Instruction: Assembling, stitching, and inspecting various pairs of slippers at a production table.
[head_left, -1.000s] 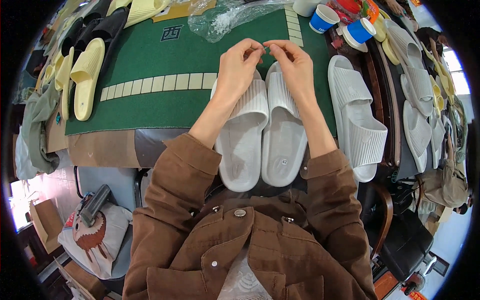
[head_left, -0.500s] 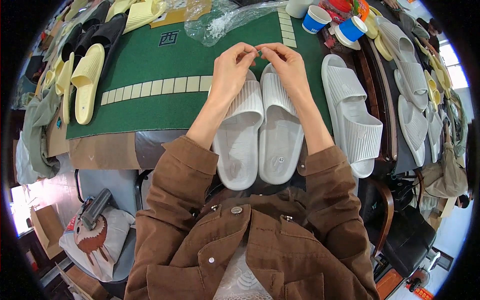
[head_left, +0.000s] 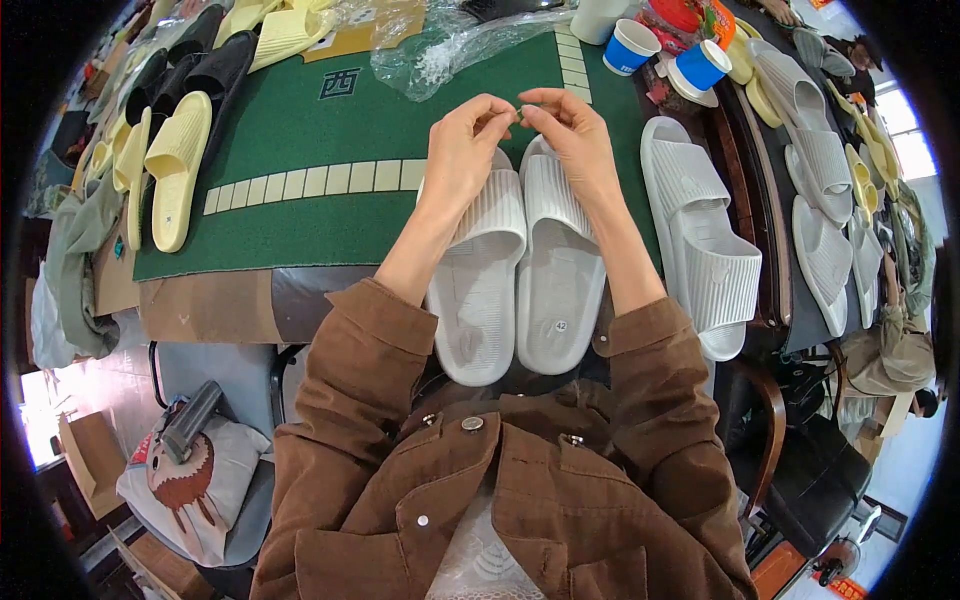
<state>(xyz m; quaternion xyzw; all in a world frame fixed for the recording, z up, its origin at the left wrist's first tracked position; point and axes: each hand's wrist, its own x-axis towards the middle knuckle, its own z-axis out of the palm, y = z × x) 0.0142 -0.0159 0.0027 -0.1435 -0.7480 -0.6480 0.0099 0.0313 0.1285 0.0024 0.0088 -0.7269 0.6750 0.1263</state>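
Note:
Above a pair of grey slide slippers, my left hand [head_left: 463, 152] and my right hand [head_left: 573, 140] meet with thumbs and forefingers pinched together. Whatever lies between the fingertips is too small to make out. The left slipper [head_left: 474, 300] and the right slipper [head_left: 561, 285] lie side by side, heels toward me, at the table's near edge. My hands and wrists partly cover their toe ends. Another grey pair of slippers [head_left: 700, 235], partly overlapping, rests just right of my right forearm.
A green mat [head_left: 290, 130] with a row of pale tiles covers the table. Beyond my hands lies a clear plastic bag [head_left: 425, 50] with small white bits. Yellow slippers [head_left: 178, 170] and black ones line the left; blue-white paper cups [head_left: 630, 48] stand back right. A chair holds a bag [head_left: 190, 490].
My fingertips have shifted slightly against each other, still pinched and close together. The slippers keep their places; the whole view has shifted a little.

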